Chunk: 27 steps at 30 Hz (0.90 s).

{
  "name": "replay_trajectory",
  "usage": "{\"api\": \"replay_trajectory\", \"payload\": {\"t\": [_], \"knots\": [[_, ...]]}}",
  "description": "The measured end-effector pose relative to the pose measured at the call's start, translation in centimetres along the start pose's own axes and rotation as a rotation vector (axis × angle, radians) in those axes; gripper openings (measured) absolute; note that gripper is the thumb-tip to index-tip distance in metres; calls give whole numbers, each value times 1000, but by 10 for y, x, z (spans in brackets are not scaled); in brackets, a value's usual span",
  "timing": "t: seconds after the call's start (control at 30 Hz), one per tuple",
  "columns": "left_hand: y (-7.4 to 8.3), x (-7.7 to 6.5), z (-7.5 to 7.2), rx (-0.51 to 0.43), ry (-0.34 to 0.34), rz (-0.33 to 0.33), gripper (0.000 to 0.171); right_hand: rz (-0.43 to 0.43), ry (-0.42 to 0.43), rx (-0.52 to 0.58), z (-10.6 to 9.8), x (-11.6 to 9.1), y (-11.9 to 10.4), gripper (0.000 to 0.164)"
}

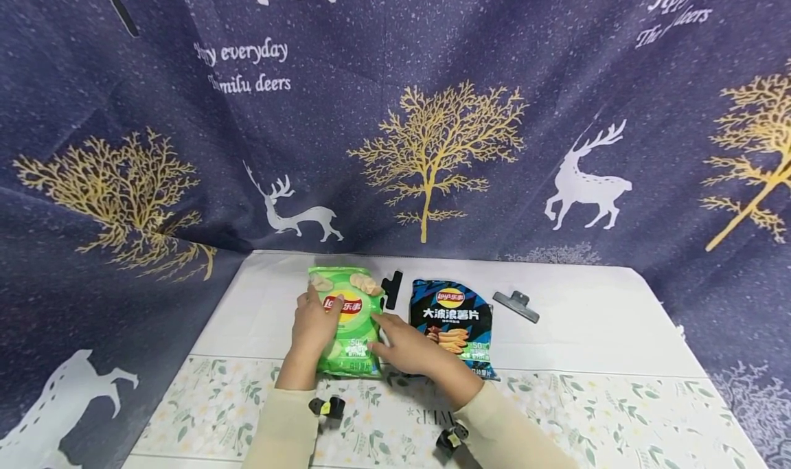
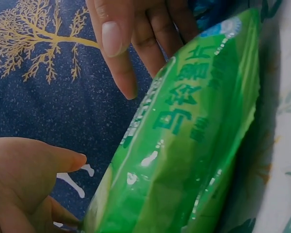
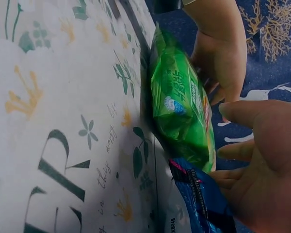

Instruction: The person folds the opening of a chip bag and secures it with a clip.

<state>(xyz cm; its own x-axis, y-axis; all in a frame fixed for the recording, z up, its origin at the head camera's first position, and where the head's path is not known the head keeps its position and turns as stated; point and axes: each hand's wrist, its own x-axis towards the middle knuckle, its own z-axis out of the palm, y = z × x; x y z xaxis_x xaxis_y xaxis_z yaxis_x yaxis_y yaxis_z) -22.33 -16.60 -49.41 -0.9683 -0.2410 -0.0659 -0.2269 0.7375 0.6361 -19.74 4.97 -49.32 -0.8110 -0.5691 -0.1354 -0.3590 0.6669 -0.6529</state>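
Note:
A green Lay's chip bag lies face up on the table, its front bulging. My left hand rests on the bag's left side, fingers extended over the front. At the right edge is my right hand, its fingers fairly straight and close to the bag; I cannot tell how firmly they touch. The left wrist view shows the bag's lower end between both hands. In the right wrist view, a gap shows between the right thumb and fingers, with nothing pinched there.
A black and blue Lay's chip bag lies right of the green one, partly behind my right forearm. One black clip is between the bags; a dark grey clip lies farther right. A dark blue patterned cloth hangs behind the table.

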Motion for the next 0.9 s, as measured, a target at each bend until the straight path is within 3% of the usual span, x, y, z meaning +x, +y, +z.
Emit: {"api": "replay_trajectory", "payload": {"t": [0.47, 0.73, 0.9], "knots": [[5, -4, -5, -13, 48, 21, 87, -4, 45, 67, 1, 0, 3, 69], [6, -5, -7, -32, 73, 27, 87, 45, 72, 220, 2, 1, 4, 71], [6, -4, -7, -51, 71, 21, 89, 30, 106, 334, 2, 3, 4, 71]]}}
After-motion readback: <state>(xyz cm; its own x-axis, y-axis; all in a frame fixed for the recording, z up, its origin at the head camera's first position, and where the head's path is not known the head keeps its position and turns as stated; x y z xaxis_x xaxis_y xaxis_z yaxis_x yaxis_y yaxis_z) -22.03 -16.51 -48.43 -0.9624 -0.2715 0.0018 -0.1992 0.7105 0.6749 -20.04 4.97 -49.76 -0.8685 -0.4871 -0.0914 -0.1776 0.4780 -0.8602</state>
